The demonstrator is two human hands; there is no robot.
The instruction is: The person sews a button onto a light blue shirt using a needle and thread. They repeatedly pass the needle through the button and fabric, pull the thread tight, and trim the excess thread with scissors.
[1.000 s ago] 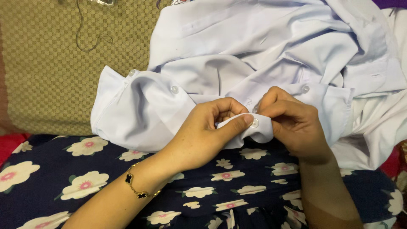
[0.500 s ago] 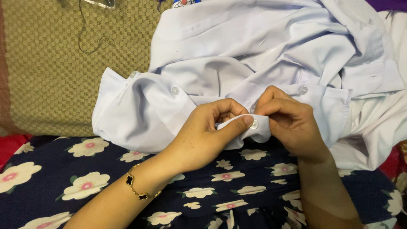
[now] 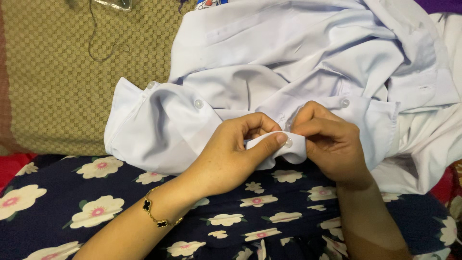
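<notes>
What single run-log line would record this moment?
left hand: pinching shirt edge | right hand: gripping same fold | button: between thumbs | shirt: on lap

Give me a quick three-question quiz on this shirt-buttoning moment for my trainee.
1. True or false: both hands pinch the pale blue cotton shirt at one small white round button.
2. Which wrist wears the gold chain bracelet with black clover charms?
3. What lies under the shirt at the left: A) woven tan mat, B) wooden board?

Key: 1 true, the left hand and right hand meet there. 2 left. 3 A.
</notes>
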